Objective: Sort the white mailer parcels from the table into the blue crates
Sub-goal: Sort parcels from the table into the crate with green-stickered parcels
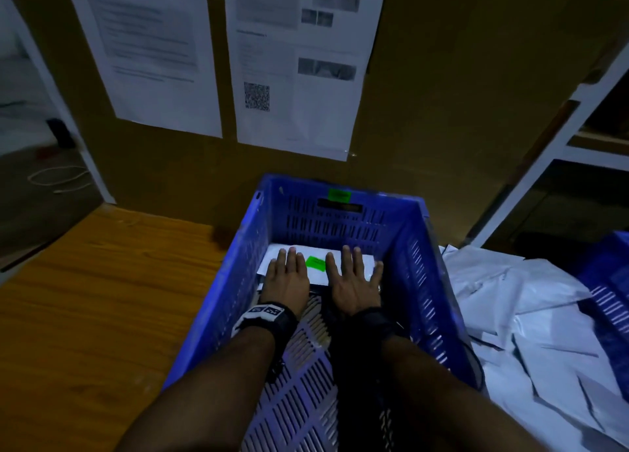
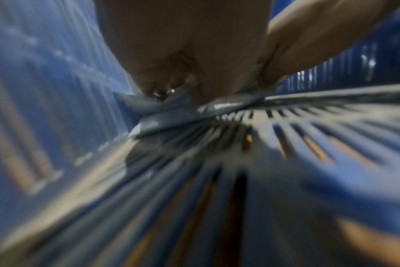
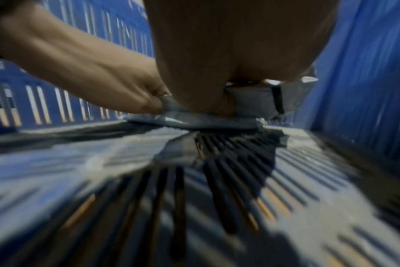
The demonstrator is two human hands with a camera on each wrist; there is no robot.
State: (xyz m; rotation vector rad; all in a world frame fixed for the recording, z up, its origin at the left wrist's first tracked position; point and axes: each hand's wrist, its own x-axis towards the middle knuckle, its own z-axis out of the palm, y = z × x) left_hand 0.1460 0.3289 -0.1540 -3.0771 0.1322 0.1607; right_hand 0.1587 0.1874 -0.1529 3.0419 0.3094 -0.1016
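Dim room: wood-grain worktop [image 1: 85, 298] backed by a brown board wall [image 1: 442, 94] with two printed paper sheets [image 1: 146, 49] taped up, white shelving [image 1: 561, 138] at far right. A slotted blue plastic crate [image 1: 422, 281] stands on the worktop, with a heap of flat, crinkled white mailer parcels [image 1: 531, 322] to its right. On the crate floor lies one parcel with a green label [image 1: 316, 263]; left hand [image 1: 287, 281] and right hand [image 1: 354, 283] press flat on it, fingers spread.
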